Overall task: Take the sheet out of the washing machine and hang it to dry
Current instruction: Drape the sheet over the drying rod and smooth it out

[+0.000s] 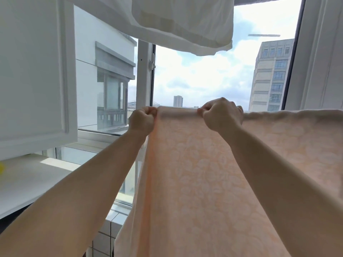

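Observation:
A peach sheet point(194, 173) with a pale floral pattern hangs in front of me, its top edge stretched level across the window. My left hand point(142, 120) grips the sheet's top left corner in a fist. My right hand point(221, 114) pinches the top edge a short way to the right. The sheet runs on past my right arm to the frame's right side and drops out of view below. Whatever the top edge lies over is hidden by the cloth.
A white cloth point(185, 23) hangs overhead at the top. A white cabinet door point(35, 71) stands at the left above a white counter point(27, 180). The window frame point(144, 75) and a tiled sill point(111, 225) lie ahead, buildings beyond.

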